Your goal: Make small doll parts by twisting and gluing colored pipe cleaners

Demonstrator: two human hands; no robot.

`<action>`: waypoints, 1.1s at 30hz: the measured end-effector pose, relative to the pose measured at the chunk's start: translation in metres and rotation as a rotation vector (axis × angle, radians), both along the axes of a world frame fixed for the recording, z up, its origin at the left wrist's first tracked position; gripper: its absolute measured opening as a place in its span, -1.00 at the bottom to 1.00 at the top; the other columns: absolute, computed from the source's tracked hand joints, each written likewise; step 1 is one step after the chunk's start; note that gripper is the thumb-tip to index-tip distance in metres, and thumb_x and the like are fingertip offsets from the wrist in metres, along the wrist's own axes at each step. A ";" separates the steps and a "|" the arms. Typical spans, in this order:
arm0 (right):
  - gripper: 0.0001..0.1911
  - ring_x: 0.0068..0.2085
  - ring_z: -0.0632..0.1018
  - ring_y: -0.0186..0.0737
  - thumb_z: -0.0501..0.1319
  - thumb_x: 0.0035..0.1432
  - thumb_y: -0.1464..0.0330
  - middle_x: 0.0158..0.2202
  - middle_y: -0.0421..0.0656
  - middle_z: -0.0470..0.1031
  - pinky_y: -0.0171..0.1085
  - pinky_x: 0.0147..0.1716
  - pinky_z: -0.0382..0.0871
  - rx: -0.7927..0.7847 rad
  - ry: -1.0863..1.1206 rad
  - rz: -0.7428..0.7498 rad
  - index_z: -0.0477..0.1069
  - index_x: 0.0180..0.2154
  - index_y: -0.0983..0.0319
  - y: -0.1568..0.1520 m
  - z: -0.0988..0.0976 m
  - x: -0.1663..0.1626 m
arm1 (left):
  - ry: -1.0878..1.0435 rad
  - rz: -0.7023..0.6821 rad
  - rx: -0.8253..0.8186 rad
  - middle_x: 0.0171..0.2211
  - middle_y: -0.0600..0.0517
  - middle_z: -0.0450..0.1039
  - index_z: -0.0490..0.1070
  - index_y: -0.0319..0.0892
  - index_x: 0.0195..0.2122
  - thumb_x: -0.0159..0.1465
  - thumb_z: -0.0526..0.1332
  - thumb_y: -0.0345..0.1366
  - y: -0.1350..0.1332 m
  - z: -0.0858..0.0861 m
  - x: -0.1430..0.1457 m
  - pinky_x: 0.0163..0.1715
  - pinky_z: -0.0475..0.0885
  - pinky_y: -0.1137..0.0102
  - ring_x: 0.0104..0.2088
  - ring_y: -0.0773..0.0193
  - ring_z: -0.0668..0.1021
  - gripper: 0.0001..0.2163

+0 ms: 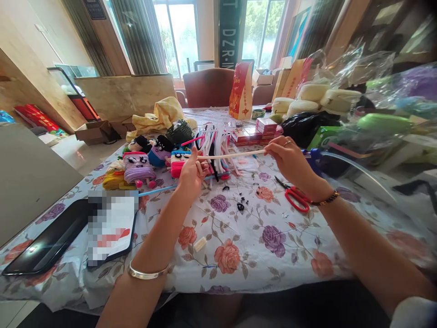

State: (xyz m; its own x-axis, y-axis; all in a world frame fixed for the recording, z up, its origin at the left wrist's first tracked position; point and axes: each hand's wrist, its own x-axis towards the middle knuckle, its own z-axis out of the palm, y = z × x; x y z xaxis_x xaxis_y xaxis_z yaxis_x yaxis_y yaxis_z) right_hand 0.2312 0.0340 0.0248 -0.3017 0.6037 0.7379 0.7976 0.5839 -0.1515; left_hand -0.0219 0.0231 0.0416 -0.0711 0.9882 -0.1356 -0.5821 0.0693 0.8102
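- A long cream stick [232, 155] was up in the air over the tabletop [246, 279], past its middle toward the far edge.
- The left hand [191, 176] had the stick's left end. Its thumb and fingers were pinching it.
- The right hand [290, 159] had the other end. Its thumb and fingertips were pinching it too.
- So the stick went across from one hand's fingers to the other's, almost flat, with its middle part in the open.
- Behind the stick, toward the far edge, was a bunch of fuzzy sticks [205, 140], white, pink and black.
- Soft dolls [138, 167] sat on the left side, near the left edge.
- Red scissors [297, 199] lay below the right hand, with black bits [241, 207] to their left.
- A small cream piece [200, 244] lay closer to the near edge.
- A black phone [48, 239] lay by the near left corner.
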 end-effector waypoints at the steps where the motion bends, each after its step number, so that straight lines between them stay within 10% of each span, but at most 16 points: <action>1: -0.72 -0.16 0.39 -0.12 -0.03 0.26 0.36 -0.27 -0.07 0.42 -0.10 -0.09 0.27 0.008 -0.002 -0.004 0.40 -0.39 0.15 0.000 0.001 0.001 | 0.008 0.037 0.026 -0.64 0.16 0.27 0.27 -0.23 -0.42 0.22 0.19 -0.10 0.001 -0.001 -0.001 -0.71 0.18 0.61 -0.69 0.53 0.30 -0.73; 9: -0.75 -0.24 0.45 -0.15 0.01 0.24 0.34 -0.31 -0.08 0.40 -0.14 -0.19 0.35 -0.081 0.214 -0.035 0.43 -0.39 0.13 -0.007 0.002 -0.003 | 0.090 0.177 0.208 -0.64 0.19 0.25 0.27 -0.26 -0.55 -0.01 0.40 -0.32 0.008 -0.008 -0.005 -0.76 0.09 0.63 -0.69 0.60 0.25 -0.72; 20: -0.80 -0.54 0.40 -0.41 0.33 -0.03 0.21 -0.56 -0.25 0.33 -0.27 -0.44 0.53 -0.630 1.060 0.176 0.48 -0.45 0.22 -0.011 -0.002 -0.018 | 0.116 0.176 0.196 -0.56 0.09 0.41 0.48 -0.29 -0.52 0.04 0.36 -0.39 0.004 -0.009 -0.003 -0.74 0.12 0.65 -0.67 0.63 0.22 -0.91; 33: -0.72 -0.45 0.47 -0.40 0.37 -0.10 0.17 -0.47 -0.22 0.45 -0.29 -0.32 0.47 -0.890 1.078 0.373 0.50 -0.40 0.24 -0.029 -0.005 -0.045 | 0.677 -0.237 0.274 -0.54 0.01 0.48 0.58 -0.24 -0.47 0.00 0.35 -0.20 -0.012 -0.025 0.017 -0.64 0.09 0.50 -0.61 0.49 0.25 -0.81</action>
State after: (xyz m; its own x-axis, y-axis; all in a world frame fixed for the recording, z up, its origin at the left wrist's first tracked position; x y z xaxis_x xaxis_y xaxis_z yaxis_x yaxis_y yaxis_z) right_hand 0.1859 0.0046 0.0193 -0.0912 0.9870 0.1326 -0.1123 0.1221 -0.9862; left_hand -0.0052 0.0113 0.0170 0.1668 0.9794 0.1142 0.0526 -0.1244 0.9908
